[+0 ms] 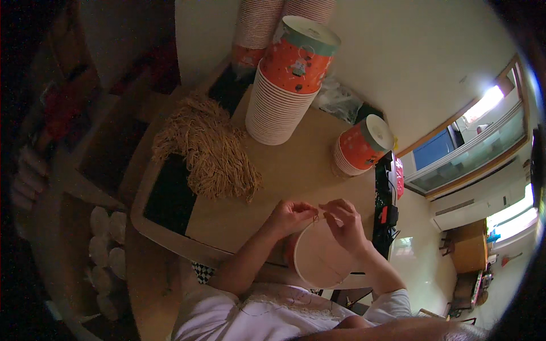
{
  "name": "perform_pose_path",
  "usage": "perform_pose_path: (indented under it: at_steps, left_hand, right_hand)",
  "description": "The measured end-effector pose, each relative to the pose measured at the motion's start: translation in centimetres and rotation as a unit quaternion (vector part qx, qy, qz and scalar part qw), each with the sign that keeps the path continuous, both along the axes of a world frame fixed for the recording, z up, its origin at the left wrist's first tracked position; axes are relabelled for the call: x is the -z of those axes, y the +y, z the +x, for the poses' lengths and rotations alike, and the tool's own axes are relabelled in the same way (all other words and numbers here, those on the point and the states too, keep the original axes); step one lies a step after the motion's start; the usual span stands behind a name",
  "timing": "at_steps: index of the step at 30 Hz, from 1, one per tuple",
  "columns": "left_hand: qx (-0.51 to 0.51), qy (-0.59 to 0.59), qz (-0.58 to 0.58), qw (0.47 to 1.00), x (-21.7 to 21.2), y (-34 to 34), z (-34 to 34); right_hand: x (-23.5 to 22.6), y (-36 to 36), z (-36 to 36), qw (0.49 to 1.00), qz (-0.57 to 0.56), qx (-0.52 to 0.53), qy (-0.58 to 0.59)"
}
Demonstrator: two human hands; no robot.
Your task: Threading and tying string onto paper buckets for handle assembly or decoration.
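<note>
My left hand (294, 217) and my right hand (344, 225) meet near the table's front edge. Both are closed, with fingertips pinching a thin brown cord (316, 217) between them. Just below them, against my body, is a large paper bucket (322, 257), its pale round face turned up and a strip of orange side showing at the left. Part of a thin strand hangs across that face. A heap of loose tan cords (207, 149) lies on the table to the left of my hands.
Behind the hands a tall stack of orange paper buckets (282, 102) stands on the table (290, 165). A shorter stack (362, 146) is at the right. More stacked buckets (259, 25) and clear plastic wrap (339, 100) are at the back. An open carton (74, 227) holds pale rolls at lower left.
</note>
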State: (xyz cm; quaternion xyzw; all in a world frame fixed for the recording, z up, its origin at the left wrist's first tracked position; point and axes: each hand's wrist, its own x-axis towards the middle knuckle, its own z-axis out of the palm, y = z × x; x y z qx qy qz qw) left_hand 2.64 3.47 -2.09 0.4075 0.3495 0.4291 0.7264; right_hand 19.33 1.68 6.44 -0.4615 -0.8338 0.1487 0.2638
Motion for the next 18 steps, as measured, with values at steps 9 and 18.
perform_pose_path:
  at_steps: [9,18]
  left_hand:
    - [-0.061,0.16,0.13,0.977,-1.5,-0.4,-0.2]
    - [-0.08,0.146,0.151,0.974,-0.5,-0.3,-0.1]
  right_hand:
    - [0.5,1.5,0.5,0.971,-0.223,0.023,0.089]
    - [0.9,1.7,0.5,0.968,-0.235,0.051,0.07]
